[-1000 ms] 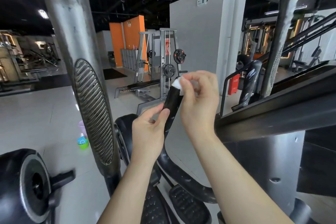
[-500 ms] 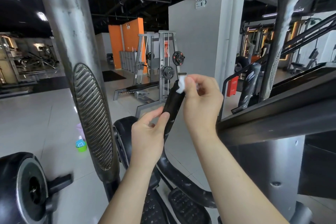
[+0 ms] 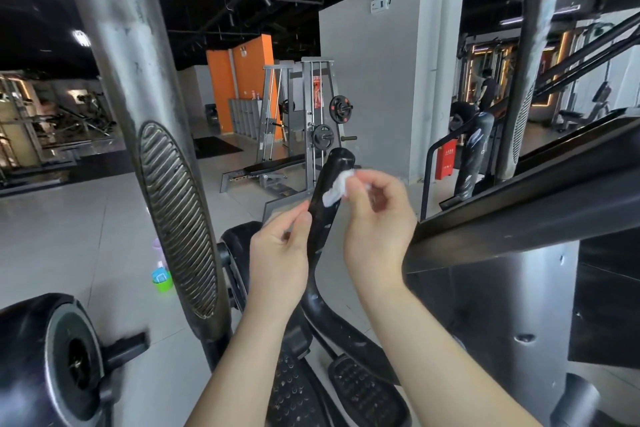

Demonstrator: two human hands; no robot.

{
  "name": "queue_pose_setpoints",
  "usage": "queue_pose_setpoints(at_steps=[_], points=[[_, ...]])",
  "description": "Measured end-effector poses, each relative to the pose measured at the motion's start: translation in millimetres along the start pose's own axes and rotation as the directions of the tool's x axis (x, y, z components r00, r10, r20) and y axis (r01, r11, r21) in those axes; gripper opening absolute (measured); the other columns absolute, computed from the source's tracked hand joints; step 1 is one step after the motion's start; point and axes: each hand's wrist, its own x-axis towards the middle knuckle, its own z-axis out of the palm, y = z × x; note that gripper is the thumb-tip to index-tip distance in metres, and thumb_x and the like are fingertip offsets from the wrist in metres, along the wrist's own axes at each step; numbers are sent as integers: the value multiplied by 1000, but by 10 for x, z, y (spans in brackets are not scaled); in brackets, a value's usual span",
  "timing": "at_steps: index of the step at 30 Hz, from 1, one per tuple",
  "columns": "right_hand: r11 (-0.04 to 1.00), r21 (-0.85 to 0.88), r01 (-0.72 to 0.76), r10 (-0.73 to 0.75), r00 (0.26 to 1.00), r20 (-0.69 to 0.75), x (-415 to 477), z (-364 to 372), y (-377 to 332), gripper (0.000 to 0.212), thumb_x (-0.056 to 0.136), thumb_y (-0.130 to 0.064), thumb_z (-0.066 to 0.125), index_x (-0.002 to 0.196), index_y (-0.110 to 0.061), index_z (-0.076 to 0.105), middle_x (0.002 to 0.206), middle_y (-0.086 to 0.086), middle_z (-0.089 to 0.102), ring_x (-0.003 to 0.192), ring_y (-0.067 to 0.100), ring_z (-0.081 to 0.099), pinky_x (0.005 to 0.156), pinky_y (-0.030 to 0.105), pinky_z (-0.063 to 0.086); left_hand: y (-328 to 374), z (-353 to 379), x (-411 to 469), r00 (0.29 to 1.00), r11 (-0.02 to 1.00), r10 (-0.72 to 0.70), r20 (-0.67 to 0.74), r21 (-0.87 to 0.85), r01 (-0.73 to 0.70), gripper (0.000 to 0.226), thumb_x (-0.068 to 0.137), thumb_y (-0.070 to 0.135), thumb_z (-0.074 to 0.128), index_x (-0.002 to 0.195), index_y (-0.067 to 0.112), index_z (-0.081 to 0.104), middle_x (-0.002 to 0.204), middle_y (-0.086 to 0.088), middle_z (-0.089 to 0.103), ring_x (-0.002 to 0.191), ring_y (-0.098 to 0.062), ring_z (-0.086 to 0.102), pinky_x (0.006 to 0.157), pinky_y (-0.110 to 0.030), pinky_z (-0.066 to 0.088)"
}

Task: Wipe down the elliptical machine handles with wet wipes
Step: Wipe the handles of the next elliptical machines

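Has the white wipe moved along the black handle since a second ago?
Yes. The wipe has slid down the handle; the tip it covered earlier now shows bare above it.

Grey tiled floor [image 3: 52, 236] with a small green tub [image 3: 162, 282] and a black mat [image 3: 216, 146].
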Motion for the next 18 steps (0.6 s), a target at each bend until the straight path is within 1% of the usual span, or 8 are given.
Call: queue_pose_setpoints(at_steps=[1, 3, 5, 8, 11, 14, 16, 18], points=[[1000, 15, 21, -21, 1000, -3, 7, 26, -33, 21, 92, -6, 73, 87, -26, 70, 104, 5, 68, 90, 2, 64, 81, 9, 44, -30, -12, -16, 1000, 1000, -1, -2, 11, 1, 28, 102, 14, 59, 119, 30, 75, 115, 17, 73, 113, 2, 65, 100, -20, 50], [999, -13, 53, -52, 998, 35, -48, 30, 30, 23, 90, -4, 75, 85, -25, 70, 105, 3, 66, 96, 4, 64, 83, 9, 44, -99, -44, -56, 1000, 999, 0, -6, 44, 0, 28, 103, 13, 57, 122, 24, 75, 117, 15, 72, 111, 7, 64, 98, -13, 48], [995, -86, 56, -48, 994, 99, -184, -28, 219, 25, 90, -2, 75, 84, -26, 69, 102, 0, 64, 96, 8, 63, 82, 10, 43, -153, -72, -100, 1000, 996, 1, -6, 86, 0, 30, 103, 8, 56, 121, 23, 74, 116, 17, 70, 108, 12, 62, 94, -7, 46], [988, -154, 17, 6, 989, 147, -312, -123, 351, 27, 89, 0, 75, 83, -26, 70, 99, -1, 65, 93, 6, 63, 80, 9, 43, -168, -79, -141, 1000, 996, -6, 19, 95, 4, 36, 101, 2, 56, 119, 29, 73, 117, 18, 68, 108, 14, 61, 88, -2, 43], [995, -96, 14, -3, 994, 111, -149, -70, 145, 23, 90, 0, 74, 81, -22, 71, 99, 2, 67, 93, 4, 64, 81, 8, 43, -181, -85, -130, 1000, 995, -10, 13, 97, 9, 37, 100, 4, 57, 113, 35, 73, 115, 19, 69, 106, 11, 64, 91, -7, 48], [997, -24, 74, -74, 997, 5, 75, 38, -102, 31, 90, -3, 74, 81, -32, 67, 100, 1, 66, 93, 7, 63, 81, 8, 42, -219, -91, -115, 1000, 996, -27, 7, 79, 27, 33, 101, 6, 57, 120, 25, 75, 115, 16, 70, 102, 4, 68, 94, -22, 53], [993, -30, 111, -111, 994, 9, 79, 56, -107, 33, 91, -5, 74, 82, -35, 66, 102, 1, 65, 95, 9, 63, 82, 9, 42, -236, -92, -117, 1000, 997, -29, 8, 75, 29, 33, 101, 5, 57, 122, 23, 74, 114, 16, 70, 97, 4, 69, 90, -19, 53], [996, -47, 71, -68, 995, 70, -53, 6, 59, 31, 93, -4, 71, 84, -34, 66, 101, 3, 65, 94, 9, 62, 82, 10, 43, -228, -95, -121, 1000, 997, -27, 13, 73, 26, 35, 100, 3, 57, 122, 25, 74, 114, 17, 70, 91, 7, 68, 82, -10, 50]])
